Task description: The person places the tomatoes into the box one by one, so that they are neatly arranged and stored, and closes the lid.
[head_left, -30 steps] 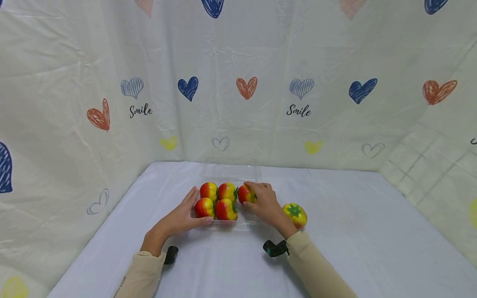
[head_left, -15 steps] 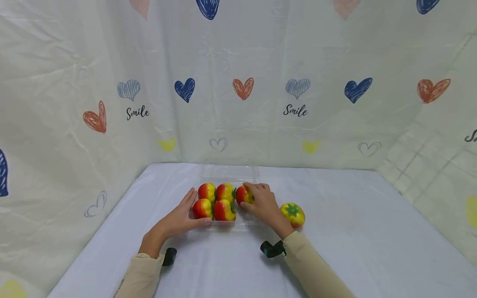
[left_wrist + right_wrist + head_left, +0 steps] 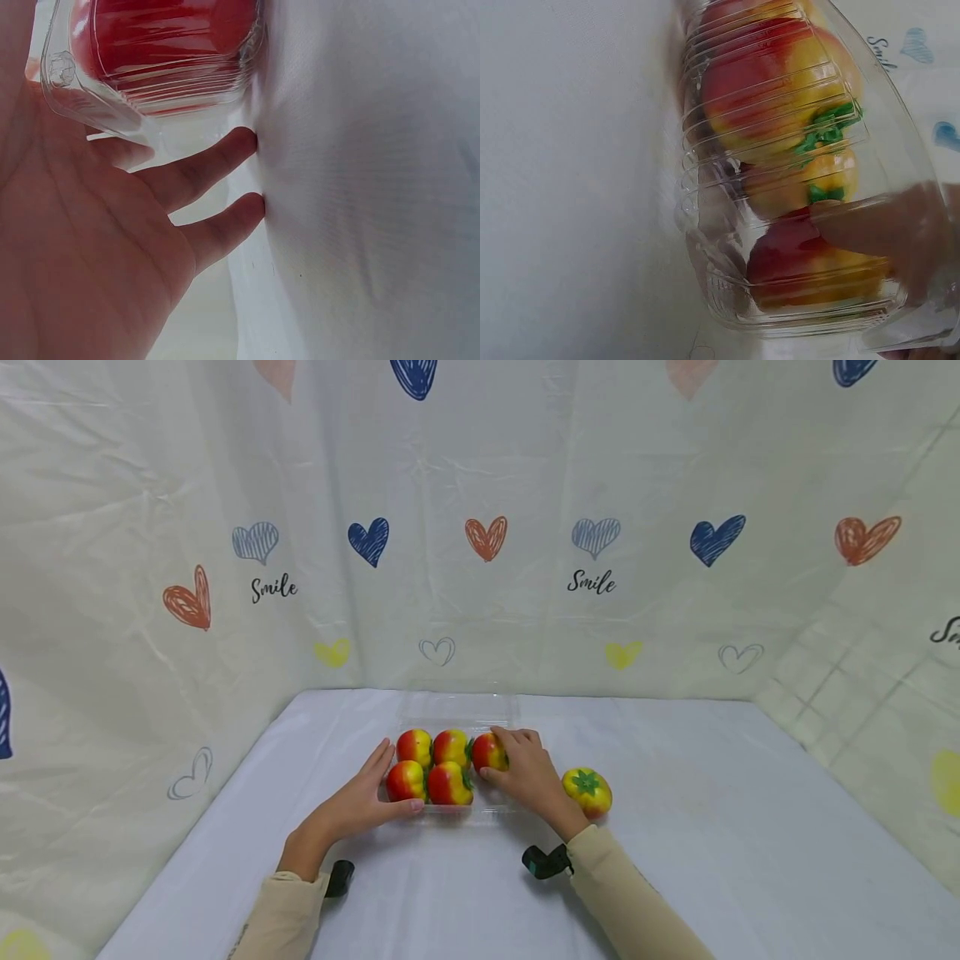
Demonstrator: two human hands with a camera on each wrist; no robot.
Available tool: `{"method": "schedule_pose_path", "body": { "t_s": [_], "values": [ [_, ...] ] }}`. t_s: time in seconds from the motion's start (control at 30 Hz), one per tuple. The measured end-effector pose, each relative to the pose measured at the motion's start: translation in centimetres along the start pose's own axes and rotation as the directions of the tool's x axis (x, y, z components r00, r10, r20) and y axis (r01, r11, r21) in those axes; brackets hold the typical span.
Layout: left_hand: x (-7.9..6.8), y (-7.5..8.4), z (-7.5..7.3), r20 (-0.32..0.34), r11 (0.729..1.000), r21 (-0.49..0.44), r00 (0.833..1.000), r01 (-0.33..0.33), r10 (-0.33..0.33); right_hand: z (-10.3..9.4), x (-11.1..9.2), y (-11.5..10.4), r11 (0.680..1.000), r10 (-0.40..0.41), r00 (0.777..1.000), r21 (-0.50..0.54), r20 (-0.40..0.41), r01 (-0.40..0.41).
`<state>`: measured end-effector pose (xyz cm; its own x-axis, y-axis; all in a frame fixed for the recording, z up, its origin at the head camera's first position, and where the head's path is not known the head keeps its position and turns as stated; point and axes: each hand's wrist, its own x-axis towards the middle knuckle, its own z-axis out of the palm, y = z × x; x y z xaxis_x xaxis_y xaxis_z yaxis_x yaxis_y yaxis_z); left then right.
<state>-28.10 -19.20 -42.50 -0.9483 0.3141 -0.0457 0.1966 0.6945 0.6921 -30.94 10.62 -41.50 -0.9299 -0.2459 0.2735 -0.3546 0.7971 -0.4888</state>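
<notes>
A clear plastic clamshell box (image 3: 498, 810) lies on the white cloth with its lid (image 3: 457, 706) folded back. Several red-and-yellow persimmons (image 3: 451, 783) sit in its left and middle parts. My left hand (image 3: 358, 800) spreads around the box's left front corner, thumb along the front rim; in the left wrist view two fingertips (image 3: 244, 139) touch the cloth beside it. With fingers and thumb, my right hand (image 3: 531, 778) holds a persimmon (image 3: 486, 752) at the back right of the box. Through the box wall, the right wrist view shows that persimmon (image 3: 780, 262) low inside, against the thumb.
One more persimmon (image 3: 587, 792), green calyx up, stands on the cloth right of the box, beside my right wrist. Black wrist devices (image 3: 546, 862) hang under both sleeves. A heart-printed curtain (image 3: 487, 602) closes off the back and sides.
Both hands keep their places at the box, and the right still holds the same persimmon. The whole head view has shifted slightly, moving the scene a little left.
</notes>
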Motion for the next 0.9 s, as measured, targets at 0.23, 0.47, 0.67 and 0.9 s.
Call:
{"method": "schedule_pose_path", "body": {
  "t_s": [0.23, 0.47, 0.67, 0.9],
  "values": [
    [0.02, -0.07, -0.04, 0.001, 1.000, -0.005, 1.000, -0.004, 0.004, 0.22, 0.17, 0.22, 1.000, -0.018, 1.000, 0.009, -0.005, 0.018],
    [0.10, -0.13, -0.06, 0.002, 1.000, -0.010, 1.000, -0.007, 0.007, 0.20, 0.17, 0.30, 0.999, -0.031, 1.000, 0.028, -0.001, 0.031],
    [0.10, -0.09, -0.03, 0.001, 1.000, -0.008, 1.000, -0.009, 0.009, 0.14, 0.29, 0.49, 0.999, -0.044, 0.999, 0.018, -0.005, 0.044],
    [-0.01, 0.06, -0.05, -0.001, 1.000, -0.014, 1.000, -0.005, 0.005, -0.38, 0.31, 0.56, 0.998, -0.044, 0.999, 0.043, 0.014, 0.044]
  ]
}}
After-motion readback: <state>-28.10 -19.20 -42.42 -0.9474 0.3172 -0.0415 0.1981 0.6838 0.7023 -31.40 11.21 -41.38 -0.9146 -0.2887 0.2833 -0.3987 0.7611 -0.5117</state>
